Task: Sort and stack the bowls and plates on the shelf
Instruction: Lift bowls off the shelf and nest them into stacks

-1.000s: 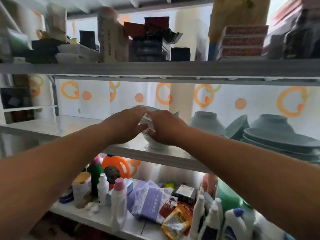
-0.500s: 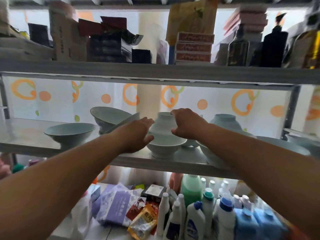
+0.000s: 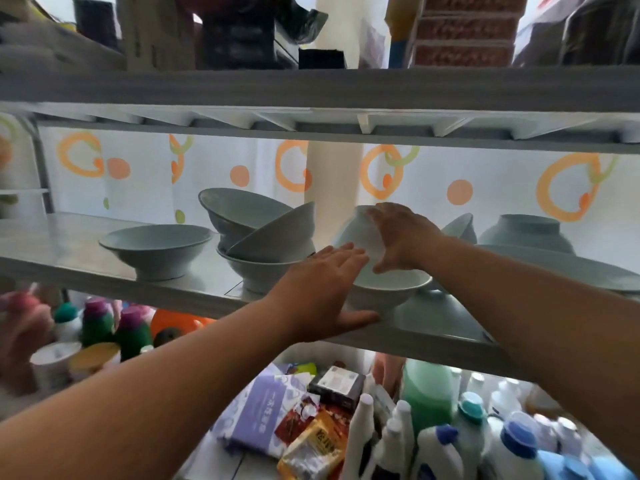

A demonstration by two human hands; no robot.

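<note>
Readable writing sits only on the bottom shelf, toward six o'clock. The flat lilac plastic pack (image 3: 256,414) carries a slanted line of white Chinese characters, roughly "一次性…", the rest blurred. At its five o'clock side, the crinkled yellow snack bag (image 3: 313,448) bears dark characters too smeared to read.

Daylight is coming through the pale patterned curtain (image 3: 145,174) behind the middle shelf (image 3: 104,268), backlighting the bowls so their near sides are looking grey and flat. The forearms are falling into soft shade. The wide lens is bowing the upper shelf (image 3: 311,88) toward the edges. Boxes on top and bottles at lower left are smearing into blur; bright patches at the top are washing out.
</note>
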